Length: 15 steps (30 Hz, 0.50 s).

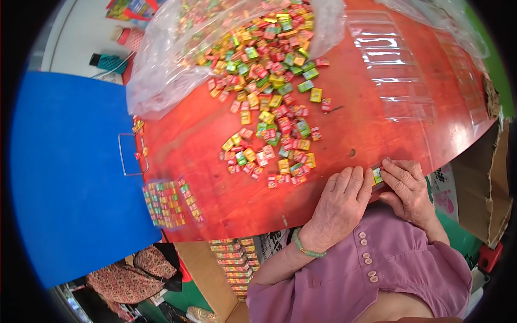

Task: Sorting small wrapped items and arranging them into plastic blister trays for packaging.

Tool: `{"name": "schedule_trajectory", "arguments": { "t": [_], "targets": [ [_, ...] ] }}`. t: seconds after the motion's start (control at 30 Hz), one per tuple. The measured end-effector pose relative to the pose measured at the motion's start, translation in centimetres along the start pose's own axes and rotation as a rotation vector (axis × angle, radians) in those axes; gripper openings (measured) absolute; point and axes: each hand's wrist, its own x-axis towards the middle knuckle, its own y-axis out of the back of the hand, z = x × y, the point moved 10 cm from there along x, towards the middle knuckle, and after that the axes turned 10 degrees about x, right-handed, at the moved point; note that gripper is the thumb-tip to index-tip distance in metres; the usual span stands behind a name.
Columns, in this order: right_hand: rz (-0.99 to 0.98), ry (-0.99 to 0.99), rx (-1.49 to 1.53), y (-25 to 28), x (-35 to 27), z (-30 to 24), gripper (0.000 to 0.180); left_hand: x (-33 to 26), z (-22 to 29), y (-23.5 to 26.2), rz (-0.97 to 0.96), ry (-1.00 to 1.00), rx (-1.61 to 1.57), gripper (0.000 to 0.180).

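Near the front edge of the red table, my two hands are held close together over small wrapped candies. A yellow-green wrapped candy shows in the gap between them, with a bit of red beside it. My left hand, a green bead bracelet at its wrist, has its fingers together against the left side of the candies. My right hand closes over them from the right with bent fingers. Most of what lies under the fingers is hidden. Ahead and to the left spreads a loose pile of colourful wrapped candies.
A clear plastic bag spills the pile. Clear compartment trays lie at the far right. Lined-up candies sit at the left edge beside a blue panel. Below stands a carton with stacked rows; another cardboard box is right.
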Motion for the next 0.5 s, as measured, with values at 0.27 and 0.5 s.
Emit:
{"name": "schedule_trajectory", "arguments": {
  "t": [0.27, 0.5],
  "targets": [
    [-0.135, 0.086, 0.284, -2.5, 3.8, -1.9, 0.051, -6.0, -4.1, 4.0, 0.047, 0.278, 0.014, 0.045],
    [-0.148, 0.136, 0.290, -4.0, 5.3, -3.1, 0.043, -13.1, -8.3, 7.4, 0.157, 0.603, 0.141, 0.039]
  ]
}}
